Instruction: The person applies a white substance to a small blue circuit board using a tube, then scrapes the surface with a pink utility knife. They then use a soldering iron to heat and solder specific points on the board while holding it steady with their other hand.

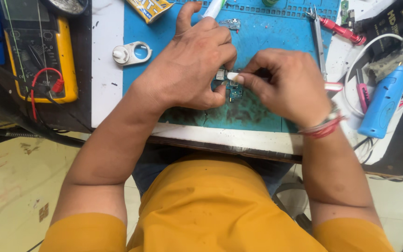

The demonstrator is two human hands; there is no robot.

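Observation:
A small green circuit board point(233, 89) lies on a blue work mat point(267, 42), mostly hidden under my fingers. My left hand point(190, 65) presses down on the board's left side, fingers curled around it. My right hand point(283, 84) pinches a small white piece point(233, 76) between thumb and forefinger, its tip touching the top of the board. A red thread band point(325, 127) circles my right wrist.
A yellow multimeter point(47, 51) with red lead sits at left. A white round tool point(129, 52) lies on the mat's left edge. Tweezers point(319, 37), a red-handled tool point(341, 30) and a blue handheld device point(383, 102) with cables lie at right. The table edge point(220, 140) runs before me.

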